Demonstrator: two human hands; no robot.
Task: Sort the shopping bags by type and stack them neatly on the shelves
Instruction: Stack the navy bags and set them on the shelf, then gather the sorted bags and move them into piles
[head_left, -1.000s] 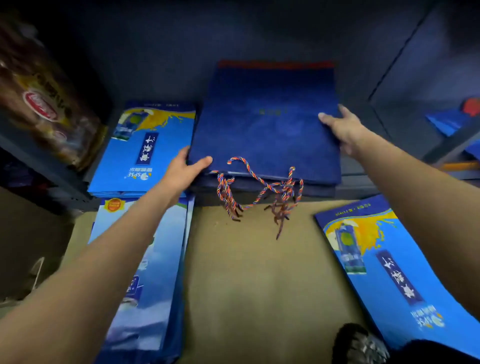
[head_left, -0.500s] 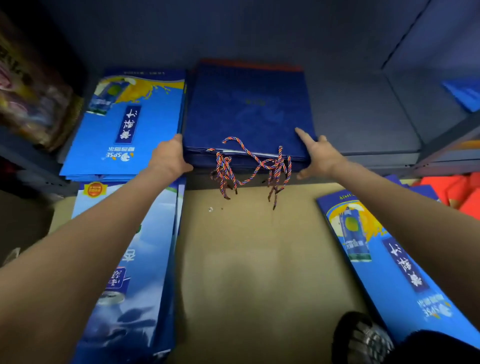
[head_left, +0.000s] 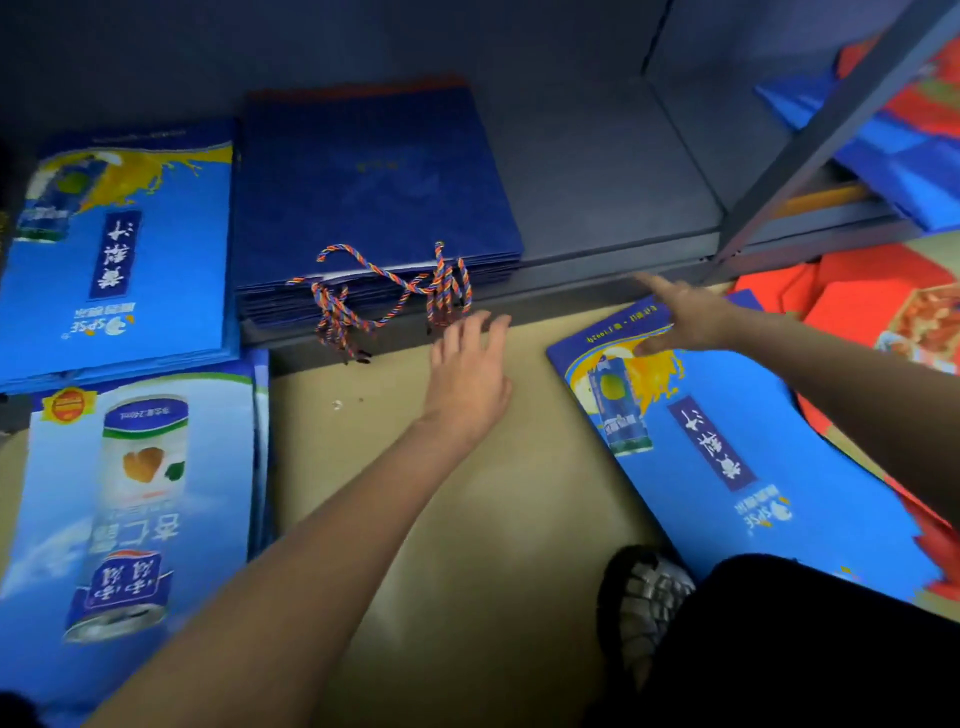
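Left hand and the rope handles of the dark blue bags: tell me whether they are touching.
Cannot tell. In the head view the left hand has blurred fingers just below the rope handles hanging over the shelf edge; no plain gap or contact shows.

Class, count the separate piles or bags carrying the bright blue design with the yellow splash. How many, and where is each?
2. One pile lies on the shelf's left end beside the dark blue bags; one bag lies on the floor at right, under the right hand. Others may be hidden.
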